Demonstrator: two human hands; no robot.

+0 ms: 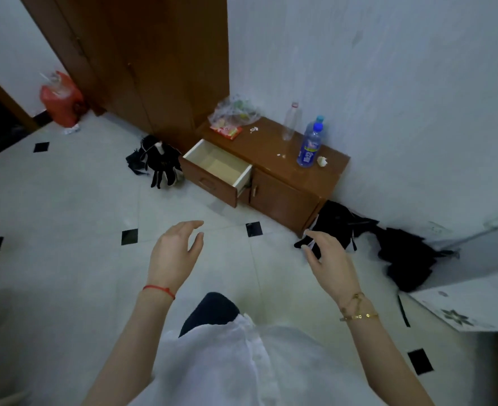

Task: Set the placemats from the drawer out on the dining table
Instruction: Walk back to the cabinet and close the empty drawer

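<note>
One view is taken from the head. The floor [66, 215] and a low cabinet [286, 177] are seen from above, a bit away.

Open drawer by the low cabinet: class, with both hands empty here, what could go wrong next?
1. The drawer juts out at shin height; a leg could catch it.
2. Black gloves and dark clothes lie on the floor beside the cabinet: possible tripping.
3. Bumping the cabinet might topple the blue bottle.
</note>
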